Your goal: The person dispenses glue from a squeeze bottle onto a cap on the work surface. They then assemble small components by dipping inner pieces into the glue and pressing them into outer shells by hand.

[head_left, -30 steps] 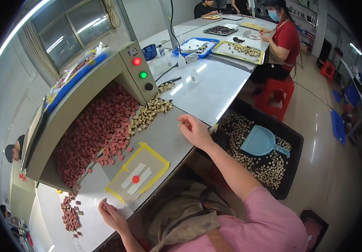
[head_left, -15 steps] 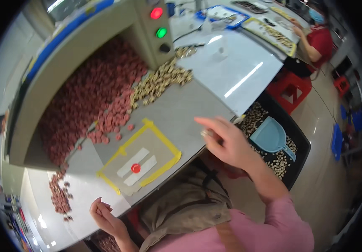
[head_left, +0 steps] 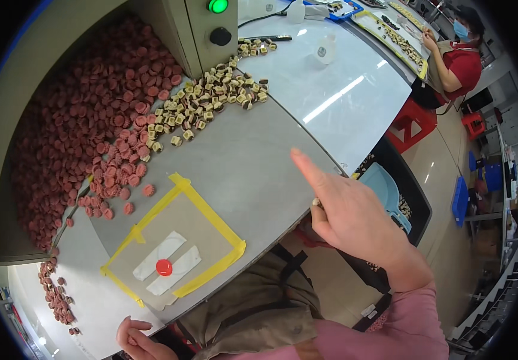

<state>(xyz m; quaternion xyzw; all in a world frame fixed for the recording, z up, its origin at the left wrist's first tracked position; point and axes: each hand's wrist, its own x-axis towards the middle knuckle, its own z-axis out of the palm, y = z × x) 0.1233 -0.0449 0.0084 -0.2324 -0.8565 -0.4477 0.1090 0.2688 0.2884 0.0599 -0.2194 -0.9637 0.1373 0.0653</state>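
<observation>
My right hand [head_left: 358, 222] hovers by the right front edge of the table, index finger stretched out and the other fingers curled in. A small cream piece [head_left: 316, 203] peeks out at the curled fingers. My left hand [head_left: 136, 339] rests near the front edge, its fingers curled; what they hold, if anything, is hidden. Between the hands, a yellow tape frame [head_left: 214, 216] marks a rectangle on the table. Inside it lie two white strips [head_left: 179, 268], with a bright red disc [head_left: 163, 267] across the gap between them.
Pinkish-red ridged caps [head_left: 90, 108] heap under the machine's arch [head_left: 166, 36], beside cream-and-dark square pieces [head_left: 211, 99]. A black bin [head_left: 412, 174] with a light-blue dustpan [head_left: 382, 186] stands below right. A clear bottle [head_left: 325, 49] is farther back. A masked co-worker [head_left: 457, 60] sits far right.
The view has shifted, so the machine and heaps look closer and farther left. My right hand stays near the table edge, its index finger pointing more away from me. The red disc remains on the strips.
</observation>
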